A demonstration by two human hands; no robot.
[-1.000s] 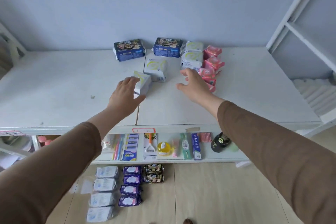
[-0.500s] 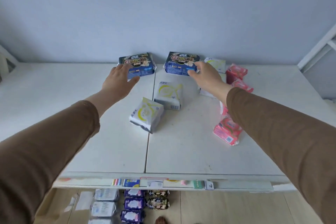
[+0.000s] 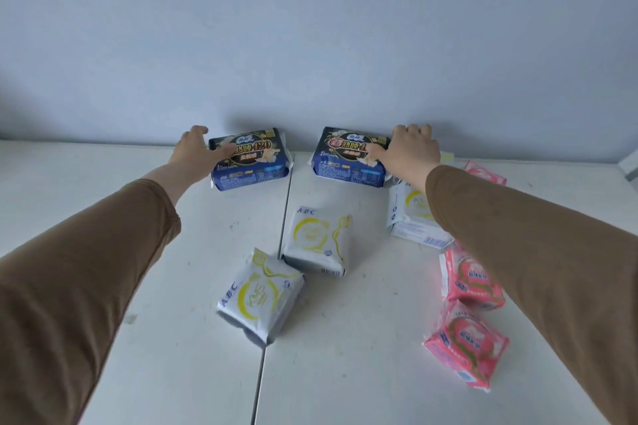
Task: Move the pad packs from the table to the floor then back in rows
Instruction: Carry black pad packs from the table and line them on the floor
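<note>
Two dark-blue pad packs at the table's back edge, upper centre | left hand (image 3: 195, 155) grips the left pack (image 3: 250, 159), thumb across its top | right hand (image 3: 409, 148) clasps the right pack (image 3: 348, 159) | white ABC packs (image 3: 316, 241) mid-frame, pink packs (image 3: 466, 343) lower right on white table (image 3: 362, 373)

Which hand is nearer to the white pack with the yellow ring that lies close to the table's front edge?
Left, though neither is close. The left hand grips the left blue pack far behind the white pack. The right hand grips the right blue pack, farther off.
</note>
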